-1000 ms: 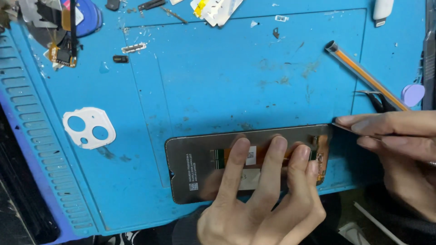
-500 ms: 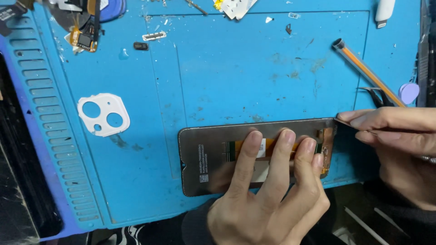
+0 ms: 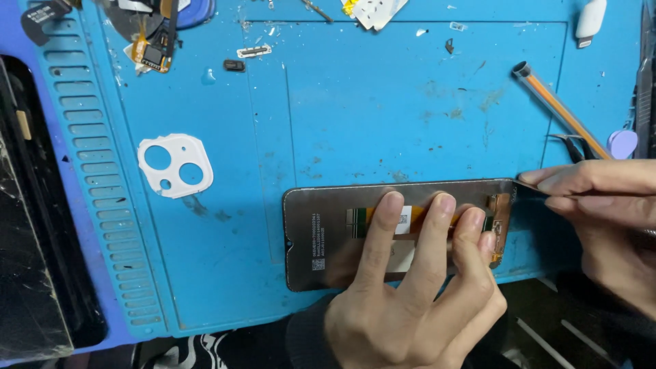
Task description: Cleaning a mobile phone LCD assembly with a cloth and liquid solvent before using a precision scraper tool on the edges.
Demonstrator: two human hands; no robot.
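Hands at work on a blue silicone repair mat (image 3: 383, 102), seen from above. I see my left hand (image 3: 410, 301) reaching in from the near edge, three fingers spread flat and pressing down on a phone screen panel (image 3: 321, 232). The panel lies face down, near and right of centre on the mat: a thin dark rectangle with rounded corners, a matte grey-brown back, a small white label and an orange flex strip along its middle. My right hand (image 3: 601, 205) comes in from the right, thumb and forefinger pinched narrow around a thin metal tool (image 3: 529, 183), whose tip touches the panel's far right corner; I cannot make out its shape.

Left of the panel, well apart, lies a white plastic camera frame (image 3: 174, 165), squarish with two round holes. The mat's left border is ribbed with narrow slots. Far right, an orange and grey pen-like stick (image 3: 557, 109) lies slanted, with a lilac plastic pick (image 3: 622, 143) just beside its near end. Small parts and orange ribbon scraps (image 3: 154, 51) sit along the far edge. A cracked dark slab (image 3: 27, 273) lies off the mat at the left.
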